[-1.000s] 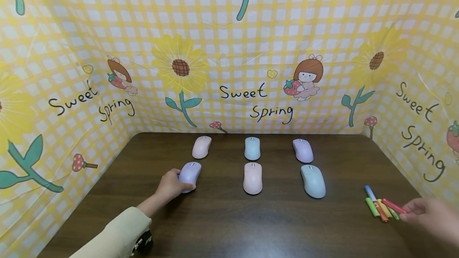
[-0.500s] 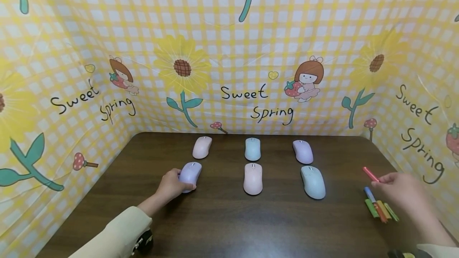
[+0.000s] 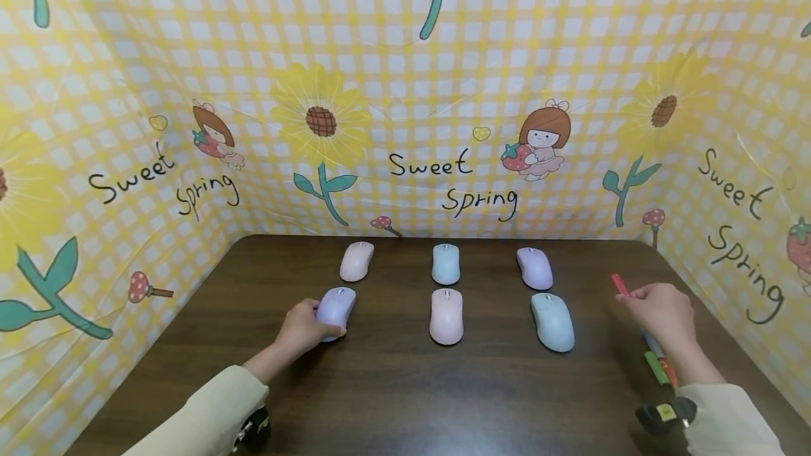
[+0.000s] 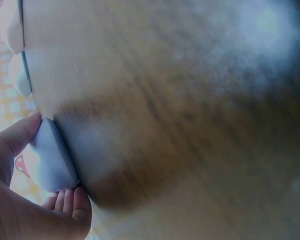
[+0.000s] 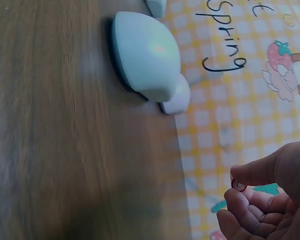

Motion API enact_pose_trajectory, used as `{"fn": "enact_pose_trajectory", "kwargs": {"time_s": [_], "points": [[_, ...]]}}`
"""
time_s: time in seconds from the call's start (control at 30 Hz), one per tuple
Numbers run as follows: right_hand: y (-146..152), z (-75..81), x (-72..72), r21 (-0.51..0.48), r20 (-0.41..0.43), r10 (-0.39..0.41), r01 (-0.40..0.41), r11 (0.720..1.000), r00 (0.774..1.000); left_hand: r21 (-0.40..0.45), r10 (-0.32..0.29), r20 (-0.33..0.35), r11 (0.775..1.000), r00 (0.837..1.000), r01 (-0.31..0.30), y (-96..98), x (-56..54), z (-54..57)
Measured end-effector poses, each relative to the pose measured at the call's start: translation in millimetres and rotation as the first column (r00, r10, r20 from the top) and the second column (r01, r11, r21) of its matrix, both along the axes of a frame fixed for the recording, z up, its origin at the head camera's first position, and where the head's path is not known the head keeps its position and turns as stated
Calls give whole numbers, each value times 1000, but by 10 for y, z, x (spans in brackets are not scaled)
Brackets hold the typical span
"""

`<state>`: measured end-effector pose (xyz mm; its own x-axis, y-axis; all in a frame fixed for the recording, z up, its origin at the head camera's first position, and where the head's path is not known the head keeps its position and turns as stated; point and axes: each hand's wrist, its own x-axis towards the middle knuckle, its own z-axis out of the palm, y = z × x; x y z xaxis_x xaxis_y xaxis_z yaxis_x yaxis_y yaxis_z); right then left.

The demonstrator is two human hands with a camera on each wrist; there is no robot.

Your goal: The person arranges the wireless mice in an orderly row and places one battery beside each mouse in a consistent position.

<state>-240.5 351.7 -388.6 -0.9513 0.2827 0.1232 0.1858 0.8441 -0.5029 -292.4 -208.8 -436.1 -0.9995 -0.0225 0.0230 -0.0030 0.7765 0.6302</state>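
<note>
In the head view my left hand [image 3: 300,329] grips a lavender computer mouse [image 3: 336,311] on the dark wooden table [image 3: 405,400], at the left of the front row. The left wrist view shows thumb and fingers on opposite ends of this mouse [image 4: 51,157]. My right hand [image 3: 664,314] pinches a slim red marker [image 3: 618,283] between thumb and fingers, over the table's right side. In the right wrist view only the round end of the red marker [image 5: 238,185] shows. Under my right wrist lie a green marker [image 3: 656,367] and others, partly hidden.
The front row also has a pink mouse [image 3: 446,317] and a light blue mouse [image 3: 552,322]. Behind stand a pink mouse [image 3: 357,262], a light blue mouse [image 3: 446,264] and a lavender mouse [image 3: 535,268]. A yellow checked cloth [image 3: 405,90] walls the back and sides.
My right hand has lifted the red marker off the pile and carried it forward and to the left. The left hand stays on the lavender mouse.
</note>
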Motion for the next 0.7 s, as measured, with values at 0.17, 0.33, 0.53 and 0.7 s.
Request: {"fn": "enact_pose_trajectory", "kwargs": {"time_s": [0.17,0.33,0.53,0.7], "points": [[-92,-57,-146,-16,12,6,-6,1000,1000,3,-2,0,1000,1000,2,3,6,-3],[-143,-90,-306,0,35,21,-21,1000,999,4,-2,1,1000,1000,2,7,10,0],[-178,-147,-502,10,40,37,-37,999,999,1,1,-3,1000,1000,-1,9,2,8],[-226,-216,-616,-28,72,36,-34,999,997,-1,2,1,1000,1000,-2,10,2,7]]}}
